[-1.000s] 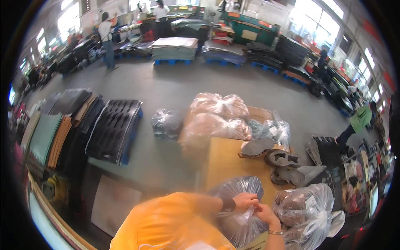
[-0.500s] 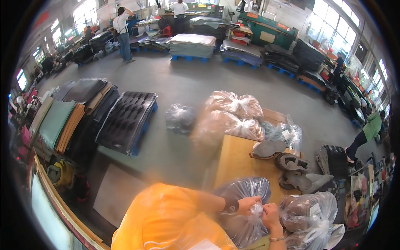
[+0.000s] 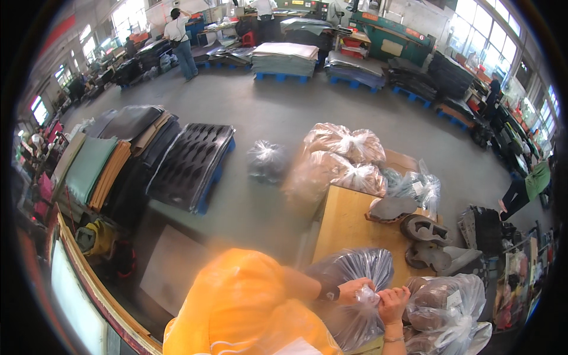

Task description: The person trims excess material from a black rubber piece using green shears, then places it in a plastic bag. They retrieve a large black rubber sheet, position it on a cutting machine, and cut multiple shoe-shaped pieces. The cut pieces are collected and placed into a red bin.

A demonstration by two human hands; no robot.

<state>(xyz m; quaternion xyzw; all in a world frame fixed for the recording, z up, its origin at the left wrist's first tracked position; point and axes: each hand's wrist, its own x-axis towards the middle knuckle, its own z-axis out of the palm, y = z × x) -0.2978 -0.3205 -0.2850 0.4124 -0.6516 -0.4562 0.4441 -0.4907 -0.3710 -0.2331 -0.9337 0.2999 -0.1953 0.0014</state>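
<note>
A clear plastic bag [image 3: 365, 264] with dark contents stands at the near edge of the wooden table. Its gathered, twisted neck is between my hands. My left hand [image 3: 353, 290] is closed round the neck from the left. On the other side, my right hand [image 3: 393, 304] pinches the neck's end, its fingertips close to the left hand's. What exactly the right fingertips hold is partly hidden. Close by on the right sits another tied clear bag [image 3: 441, 305] with brown pieces inside.
Grey shoe soles [image 3: 425, 229] lie on the table's [image 3: 341, 222] right side. Beyond it are tied bags of tan pieces [image 3: 346, 148] and a smaller bag [image 3: 266, 160] on the floor. Stacked sheets [image 3: 192, 160] rest on a blue pallet to the left. A person in green [image 3: 535, 183] is at far right.
The whole view has shifted slightly, so things sit a little further right. My right hand's fingers have lifted and spread a bit at the bag's neck; the left keeps its grip.
</note>
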